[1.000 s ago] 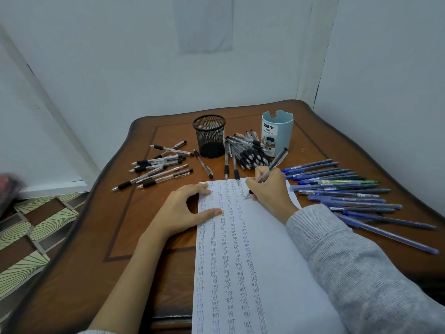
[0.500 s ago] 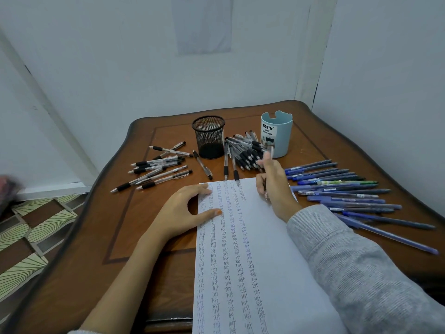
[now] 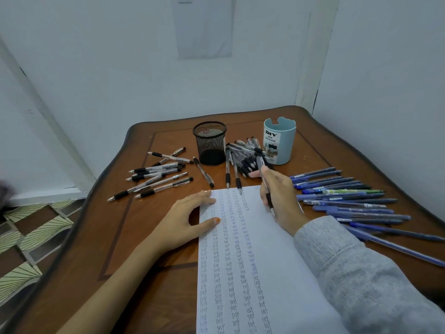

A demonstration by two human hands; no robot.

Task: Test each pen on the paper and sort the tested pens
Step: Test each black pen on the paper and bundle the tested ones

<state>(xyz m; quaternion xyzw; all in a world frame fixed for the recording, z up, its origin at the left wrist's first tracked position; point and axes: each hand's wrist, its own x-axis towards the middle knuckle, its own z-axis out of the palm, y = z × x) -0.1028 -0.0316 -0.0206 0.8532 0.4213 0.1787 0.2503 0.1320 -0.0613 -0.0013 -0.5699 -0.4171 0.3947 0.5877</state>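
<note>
A white paper (image 3: 265,261) covered in columns of written "test" lies on the brown table (image 3: 134,237). My left hand (image 3: 185,220) rests flat on the paper's left edge, fingers straight. My right hand (image 3: 280,201) grips a clear black-grip pen (image 3: 265,182) nearly upright, its tip down near the paper's top right. A pile of black-grip pens (image 3: 245,157) lies between the two cups. More black-grip pens (image 3: 156,177) are spread at the left. Several blue pens (image 3: 349,196) lie in a row at the right.
An empty black mesh cup (image 3: 210,143) and a light blue desk organizer cup (image 3: 279,143) stand at the back of the table. White walls close in behind and to the right. Patterned floor tiles (image 3: 31,237) show at the left.
My right hand lifted the pen off the paper and turned it from a writing slant to nearly upright. The left hand stayed put.
</note>
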